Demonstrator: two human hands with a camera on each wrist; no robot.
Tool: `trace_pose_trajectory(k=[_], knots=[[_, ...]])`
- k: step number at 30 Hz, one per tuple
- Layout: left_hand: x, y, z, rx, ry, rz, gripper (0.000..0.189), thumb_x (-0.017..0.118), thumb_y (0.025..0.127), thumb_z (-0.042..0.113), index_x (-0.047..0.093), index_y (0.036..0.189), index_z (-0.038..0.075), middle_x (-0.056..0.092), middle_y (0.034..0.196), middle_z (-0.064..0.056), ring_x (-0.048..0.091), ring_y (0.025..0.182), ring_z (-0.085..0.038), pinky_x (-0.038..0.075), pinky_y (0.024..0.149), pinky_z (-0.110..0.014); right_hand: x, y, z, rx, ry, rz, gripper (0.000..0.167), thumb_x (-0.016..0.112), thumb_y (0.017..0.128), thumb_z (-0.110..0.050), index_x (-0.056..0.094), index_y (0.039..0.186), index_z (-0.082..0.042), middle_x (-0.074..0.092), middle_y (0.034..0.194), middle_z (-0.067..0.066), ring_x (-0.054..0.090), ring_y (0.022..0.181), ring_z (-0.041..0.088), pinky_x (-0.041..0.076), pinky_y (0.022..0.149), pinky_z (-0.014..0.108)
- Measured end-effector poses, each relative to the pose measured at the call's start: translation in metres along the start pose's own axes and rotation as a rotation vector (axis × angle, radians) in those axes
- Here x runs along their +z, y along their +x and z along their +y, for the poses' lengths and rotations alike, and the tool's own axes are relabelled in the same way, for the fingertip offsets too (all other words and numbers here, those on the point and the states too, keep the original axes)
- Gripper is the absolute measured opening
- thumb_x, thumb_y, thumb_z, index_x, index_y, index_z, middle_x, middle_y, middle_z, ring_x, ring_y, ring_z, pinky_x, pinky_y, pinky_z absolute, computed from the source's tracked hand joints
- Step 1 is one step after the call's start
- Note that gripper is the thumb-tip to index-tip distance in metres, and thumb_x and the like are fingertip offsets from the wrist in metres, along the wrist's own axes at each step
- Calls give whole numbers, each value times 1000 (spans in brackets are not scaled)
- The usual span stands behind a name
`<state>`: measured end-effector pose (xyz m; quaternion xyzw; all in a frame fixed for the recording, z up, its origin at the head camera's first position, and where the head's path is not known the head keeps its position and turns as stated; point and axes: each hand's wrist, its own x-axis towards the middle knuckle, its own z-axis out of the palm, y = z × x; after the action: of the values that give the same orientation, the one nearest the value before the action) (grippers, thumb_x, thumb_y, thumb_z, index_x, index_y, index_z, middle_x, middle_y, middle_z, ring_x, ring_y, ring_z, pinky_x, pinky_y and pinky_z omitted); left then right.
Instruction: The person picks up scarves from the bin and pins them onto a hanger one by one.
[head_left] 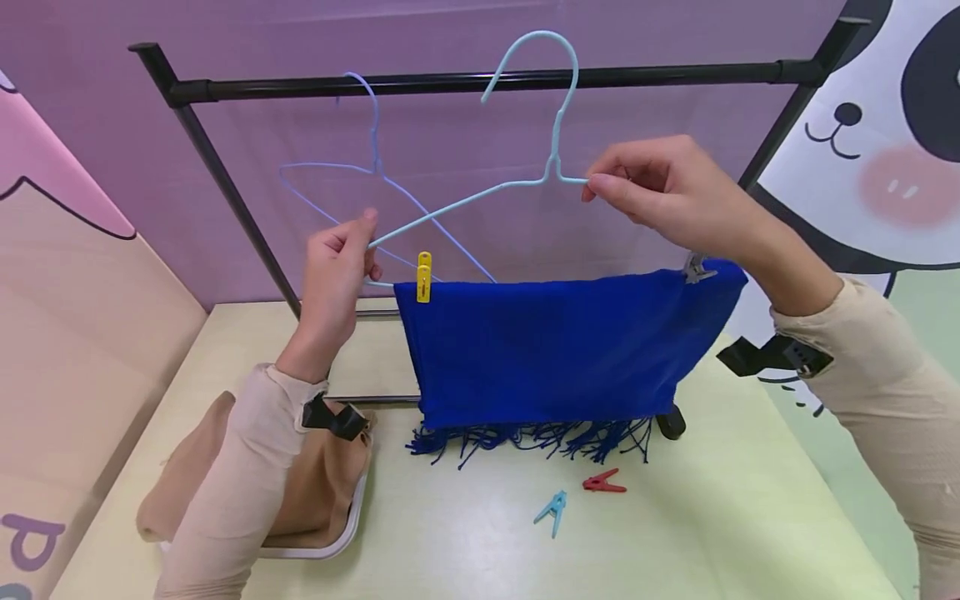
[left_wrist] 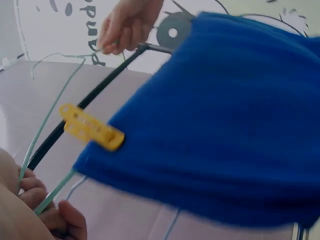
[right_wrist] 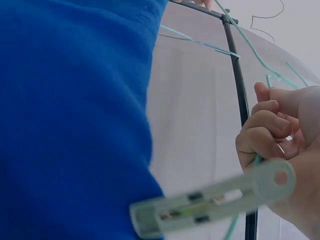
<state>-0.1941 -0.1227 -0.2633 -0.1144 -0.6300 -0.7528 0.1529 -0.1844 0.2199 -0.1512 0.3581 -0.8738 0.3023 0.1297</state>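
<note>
A blue cloth (head_left: 555, 350) hangs folded over the lower bar of a pale mint hanger (head_left: 468, 200), held up between the two hands above the table, with its dark fringe trailing along the bottom edge. A yellow clip (head_left: 423, 279) sits upright on the cloth's top edge near its left end, and a grey clip (head_left: 697, 269) bites the edge near the right end, tilted (the right wrist view shows it as pale and see-through, though blurred). The left hand (head_left: 333, 279) has its fingers curled round the hanger's left corner, where the shoulder and lower bar meet. The right hand (head_left: 667, 187) pinches the shoulder wire just right of the neck, between thumb and fingers. The hanger's hook overlaps the black rail (head_left: 450, 83) of a rack, its free tip in front of it. Behind, a lavender hanger (head_left: 377, 133) hangs from that rail, toward its left end. Below on the table (head_left: 450, 517), a light-blue clip (head_left: 553, 510) lies near a red clip (head_left: 602, 482), while a brown cloth (head_left: 326, 483) is heaped in a white tray (head_left: 356, 517) at the left, partly hidden by the left sleeve. A purple backdrop (head_left: 675, 33) stands behind the rack, with a panda picture (head_left: 847, 117) to the right.
</note>
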Motion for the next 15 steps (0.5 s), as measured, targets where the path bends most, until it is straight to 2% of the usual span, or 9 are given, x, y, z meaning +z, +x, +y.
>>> trace_pose_trajectory(k=[4, 8, 11, 15], knots=[[-7, -1, -3, 4, 41, -38, 39, 56, 103, 25, 55, 70, 3, 47, 63, -1, 49, 60, -15, 46, 61, -25, -6, -5, 1, 15, -8, 36, 18, 57, 102, -17, 73, 106, -8, 60, 77, 2, 48, 62, 19, 43, 52, 22], [-15, -2, -4, -10, 57, -78, 23, 56, 103, 19, 60, 87, 3, 61, 78, -5, 57, 69, -17, 51, 69, -24, -13, -9, 5, 35, -10, 50, 16, 58, 101, -13, 72, 103, -6, 58, 74, 3, 46, 60, 18, 41, 50, 22], [-20, -3, -5, -32, 99, -92, 14, 56, 102, 15, 60, 95, 4, 66, 87, -6, 59, 74, -19, 54, 75, -26, -16, -13, 8, 65, 10, 65, 15, 59, 100, -12, 72, 103, -5, 57, 73, 4, 45, 61, 18, 41, 50, 21], [-30, -6, -9, -55, 163, -82, 12, 57, 102, 15, 59, 99, 4, 67, 90, -6, 61, 76, -20, 54, 77, -26, -21, -17, 11, 94, 48, 95, 14, 59, 100, -11, 72, 103, -5, 54, 70, 5, 43, 60, 18, 39, 49, 21]])
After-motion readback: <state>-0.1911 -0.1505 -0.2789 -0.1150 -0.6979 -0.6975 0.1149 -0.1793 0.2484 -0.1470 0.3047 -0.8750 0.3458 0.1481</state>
